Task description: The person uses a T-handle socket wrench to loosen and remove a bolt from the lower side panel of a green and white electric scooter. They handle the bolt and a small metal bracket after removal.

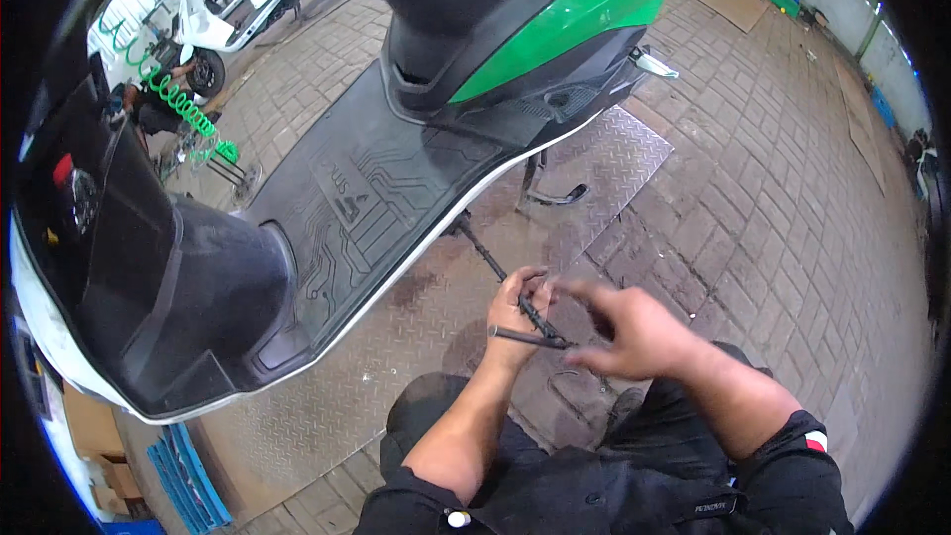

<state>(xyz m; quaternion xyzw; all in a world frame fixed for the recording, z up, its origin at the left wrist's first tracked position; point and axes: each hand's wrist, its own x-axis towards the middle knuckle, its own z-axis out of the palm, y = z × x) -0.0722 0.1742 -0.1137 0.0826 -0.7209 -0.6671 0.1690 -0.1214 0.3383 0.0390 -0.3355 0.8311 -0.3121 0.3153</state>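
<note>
A black taped cable [483,254] runs out from under the edge of the scooter's footboard [367,188] toward me. My left hand [517,305] is closed around it. Past that hand the cable bends sharply, and a short black length [530,338] doubles back across my left wrist. Just right of the bend is my right hand [634,332], its thumb and forefinger spread apart. Motion blurs those fingers; the thumb tip is close to the bend, and I cannot tell whether it touches. The scooter has a green side panel [555,45] and a dark seat section.
Beneath the scooter lies a metal tread plate [307,436], with a black stand [557,196] above it. Grey paving [753,238] extends right. A coiled green hose [178,99], another person [154,109] and a white scooter [213,25] are at upper left. Blue slatted pieces [188,476] lie lower left.
</note>
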